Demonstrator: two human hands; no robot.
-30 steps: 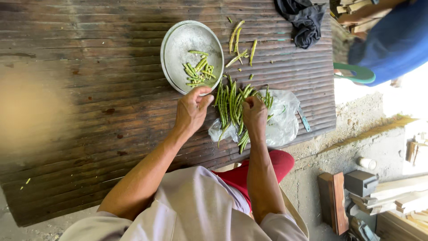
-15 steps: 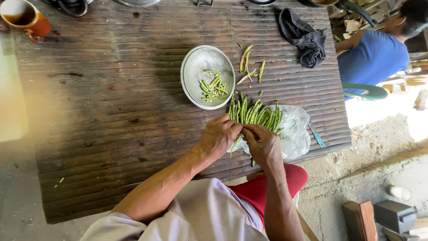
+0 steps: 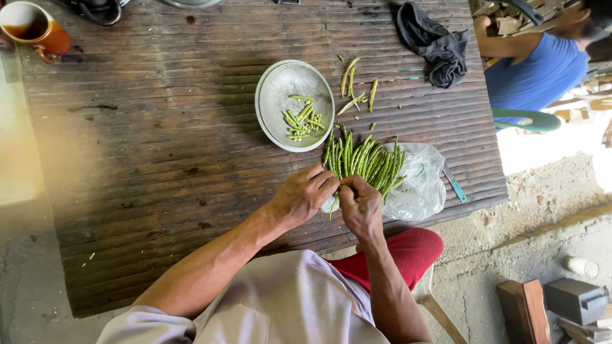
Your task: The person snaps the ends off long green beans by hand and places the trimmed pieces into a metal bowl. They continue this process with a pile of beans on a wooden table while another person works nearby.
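A bundle of long green beans (image 3: 366,162) lies on a clear plastic bag (image 3: 417,185) on the dark wooden table (image 3: 146,159). My left hand (image 3: 303,194) and my right hand (image 3: 359,202) meet at the near end of the bundle, fingers pinched on a bean between them. Just beyond the bundle stands a round metal bowl (image 3: 280,95) holding several short cut bean pieces (image 3: 301,121). A few discarded bean ends (image 3: 357,86) lie to the right of the bowl.
An orange mug (image 3: 35,28) stands at the table's far left corner. A dark cloth (image 3: 433,41) lies at the far right. A small blue-handled tool (image 3: 454,186) rests by the bag. Another person in a blue shirt (image 3: 535,64) sits beyond the table's right edge.
The view has shifted, so table and bowl sit further right and lower in frame. My hands stay together at the near end of the bean bundle.
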